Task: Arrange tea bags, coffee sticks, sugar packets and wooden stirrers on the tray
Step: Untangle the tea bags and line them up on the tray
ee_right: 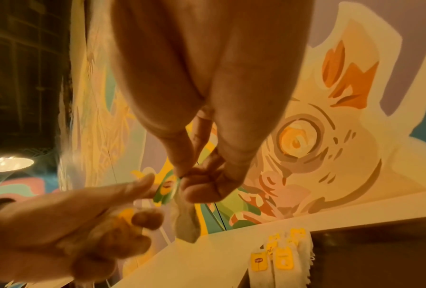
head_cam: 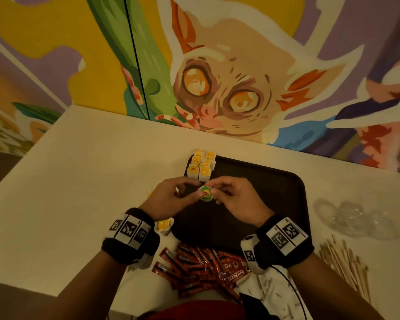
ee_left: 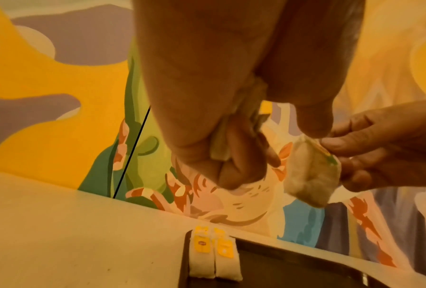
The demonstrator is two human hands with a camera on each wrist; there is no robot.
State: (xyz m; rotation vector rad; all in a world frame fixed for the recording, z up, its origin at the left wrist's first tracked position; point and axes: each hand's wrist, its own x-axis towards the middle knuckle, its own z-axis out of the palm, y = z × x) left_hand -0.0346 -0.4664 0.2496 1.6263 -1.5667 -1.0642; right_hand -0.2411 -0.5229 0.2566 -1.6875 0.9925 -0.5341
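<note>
the right hand [head_cam: 234, 199] pinches a green-tagged tea bag [head_cam: 206, 193] between thumb and fingertips, held in the air above the left half of the black tray [head_cam: 263, 181]. in the right wrist view the paper tag [ee_right: 166, 190] sits at the pinch and the soft pouch [ee_right: 185, 228] dangles below it. the left hand [head_cam: 171, 198] meets the same bag from the other side, one finger reaching to the tag, while its curled fingers hold what look like more tea bags in the palm [ee_left: 221, 144]; how many i cannot tell.

this bag should handle as nearly weightless, limp and easy to crease, with thin paper that could tear if tugged. the stiffer tag or the pouch's top edge looks the best place to hold it, so the pouch hangs straight and can be laid flat.

at the tray's far left corner lie rows of yellow-tagged tea bags [head_cam: 201, 166], some overhanging the rim. one more yellow bag [head_cam: 165, 225] lies on the tabletop [head_cam: 79, 181] just off the tray's near left corner. the red coffee sticks [head_cam: 199, 266] are heaped along the tabletop's near edge, the wooden stirrers [head_cam: 346, 266] toward its near right corner, and crumpled clear plastic [head_cam: 356, 218] lies off the tray's right edge.
</note>
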